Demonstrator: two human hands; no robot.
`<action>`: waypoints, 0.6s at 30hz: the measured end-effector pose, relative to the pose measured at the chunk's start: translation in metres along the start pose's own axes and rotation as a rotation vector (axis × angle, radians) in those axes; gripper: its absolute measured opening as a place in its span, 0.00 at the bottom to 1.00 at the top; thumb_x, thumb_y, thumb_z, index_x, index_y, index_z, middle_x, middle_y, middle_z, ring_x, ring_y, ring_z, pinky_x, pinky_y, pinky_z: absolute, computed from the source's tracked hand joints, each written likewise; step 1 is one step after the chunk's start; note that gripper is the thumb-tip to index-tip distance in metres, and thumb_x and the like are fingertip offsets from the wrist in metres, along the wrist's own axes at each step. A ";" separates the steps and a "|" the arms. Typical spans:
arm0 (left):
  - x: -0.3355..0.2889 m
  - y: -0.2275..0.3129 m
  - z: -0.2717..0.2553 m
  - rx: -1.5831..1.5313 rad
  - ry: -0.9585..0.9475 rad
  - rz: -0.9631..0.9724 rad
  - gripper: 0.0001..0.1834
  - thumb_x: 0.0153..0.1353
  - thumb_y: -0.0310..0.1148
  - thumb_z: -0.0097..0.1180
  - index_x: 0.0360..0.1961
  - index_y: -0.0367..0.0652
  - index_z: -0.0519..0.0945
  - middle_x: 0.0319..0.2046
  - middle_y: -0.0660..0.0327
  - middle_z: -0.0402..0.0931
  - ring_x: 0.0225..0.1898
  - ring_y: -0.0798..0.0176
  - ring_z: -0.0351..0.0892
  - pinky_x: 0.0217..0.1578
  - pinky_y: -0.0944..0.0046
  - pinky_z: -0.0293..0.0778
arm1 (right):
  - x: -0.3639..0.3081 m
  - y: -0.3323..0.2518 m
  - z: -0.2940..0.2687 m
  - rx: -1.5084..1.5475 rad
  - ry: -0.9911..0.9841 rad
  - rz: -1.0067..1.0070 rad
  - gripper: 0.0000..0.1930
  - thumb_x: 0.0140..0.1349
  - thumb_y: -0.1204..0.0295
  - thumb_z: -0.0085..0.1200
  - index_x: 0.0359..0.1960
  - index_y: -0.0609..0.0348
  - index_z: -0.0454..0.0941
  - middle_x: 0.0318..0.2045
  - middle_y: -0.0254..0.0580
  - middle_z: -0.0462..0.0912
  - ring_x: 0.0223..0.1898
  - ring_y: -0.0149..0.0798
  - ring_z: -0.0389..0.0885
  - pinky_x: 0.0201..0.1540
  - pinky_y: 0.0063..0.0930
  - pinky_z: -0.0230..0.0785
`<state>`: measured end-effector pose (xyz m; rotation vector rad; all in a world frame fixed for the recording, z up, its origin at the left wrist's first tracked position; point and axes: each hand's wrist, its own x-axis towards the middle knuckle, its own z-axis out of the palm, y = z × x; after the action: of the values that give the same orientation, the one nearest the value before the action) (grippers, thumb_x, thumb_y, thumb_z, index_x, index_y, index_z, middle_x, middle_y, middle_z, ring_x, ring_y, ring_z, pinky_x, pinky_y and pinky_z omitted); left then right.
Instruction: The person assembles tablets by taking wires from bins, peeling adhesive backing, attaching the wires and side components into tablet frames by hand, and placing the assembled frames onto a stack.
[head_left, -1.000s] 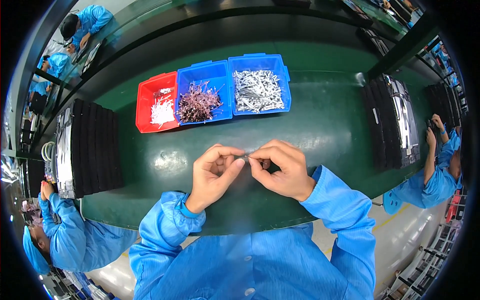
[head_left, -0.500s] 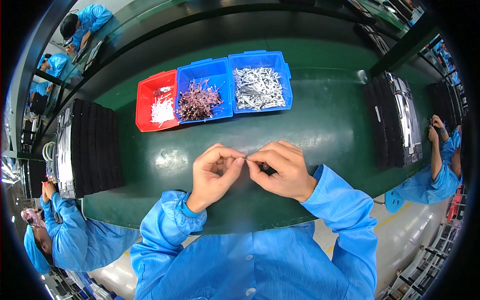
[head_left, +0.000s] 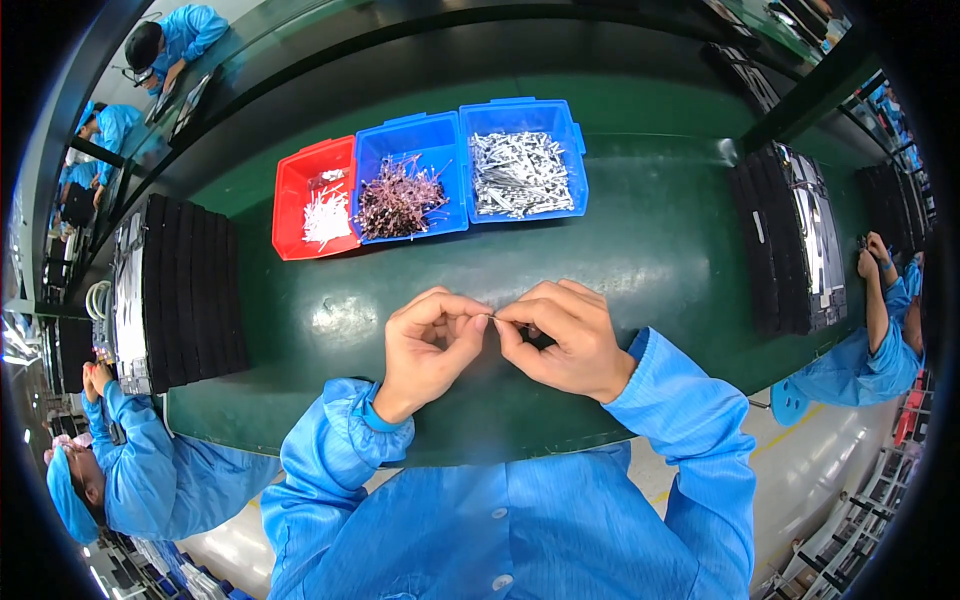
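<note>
My left hand (head_left: 432, 345) and my right hand (head_left: 565, 335) meet fingertip to fingertip above the green table. Thumb and forefinger of each are pinched together on a tiny thin dark piece (head_left: 492, 317); most of it is hidden by the fingertips, and its kind is too small to make out. Beyond my hands three bins stand side by side. The red bin (head_left: 287, 215) holds small white slim pieces (head_left: 326, 215). In the middle blue bin (head_left: 370, 150) lies a tangle of thin purplish-brown wire leads (head_left: 400, 198). The right blue bin (head_left: 520, 112) holds many silvery-white slim parts (head_left: 520, 175).
A stack of black trays (head_left: 195, 300) stands at the table's left, another black stack (head_left: 780, 240) at the right. Co-workers in blue sit on the left (head_left: 160, 490) and right (head_left: 850, 370). A dark rail (head_left: 480, 22) crosses behind the green table (head_left: 640, 270).
My hands keep the same pinch in nearly the same place. The bins sit very slightly higher in view, and the co-worker at upper left has shifted a little.
</note>
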<state>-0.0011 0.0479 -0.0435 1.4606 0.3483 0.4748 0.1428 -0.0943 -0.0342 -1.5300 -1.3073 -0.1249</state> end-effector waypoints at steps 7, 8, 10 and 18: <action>0.000 -0.001 -0.001 -0.003 -0.002 0.004 0.05 0.65 0.16 0.63 0.40 0.34 0.84 0.37 0.66 0.79 0.34 0.80 0.79 0.31 0.78 0.72 | 0.000 0.000 0.000 0.004 -0.006 0.006 0.10 0.49 0.82 0.71 0.31 0.56 0.85 0.25 0.34 0.84 0.21 0.34 0.80 0.25 0.28 0.67; 0.000 0.001 -0.001 -0.003 -0.001 0.004 0.05 0.65 0.16 0.63 0.40 0.34 0.84 0.37 0.66 0.79 0.34 0.80 0.79 0.31 0.78 0.72 | 0.000 0.000 0.001 0.004 -0.006 0.006 0.10 0.49 0.82 0.71 0.31 0.56 0.85 0.25 0.34 0.84 0.21 0.34 0.80 0.25 0.28 0.67; 0.000 0.003 -0.001 -0.059 -0.033 -0.032 0.04 0.66 0.16 0.62 0.41 0.34 0.82 0.36 0.64 0.81 0.32 0.78 0.80 0.28 0.77 0.74 | 0.000 0.000 0.000 0.003 -0.007 0.004 0.09 0.49 0.82 0.71 0.31 0.56 0.85 0.25 0.34 0.84 0.21 0.34 0.80 0.25 0.28 0.68; -0.001 0.002 -0.002 -0.081 -0.056 -0.075 0.04 0.68 0.17 0.60 0.42 0.32 0.80 0.32 0.62 0.83 0.27 0.77 0.80 0.23 0.76 0.75 | 0.000 0.000 0.000 0.000 -0.021 0.005 0.09 0.49 0.82 0.71 0.31 0.56 0.85 0.25 0.34 0.83 0.21 0.34 0.80 0.25 0.28 0.68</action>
<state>-0.0029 0.0495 -0.0415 1.3745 0.3345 0.3828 0.1427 -0.0945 -0.0346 -1.5386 -1.3197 -0.1063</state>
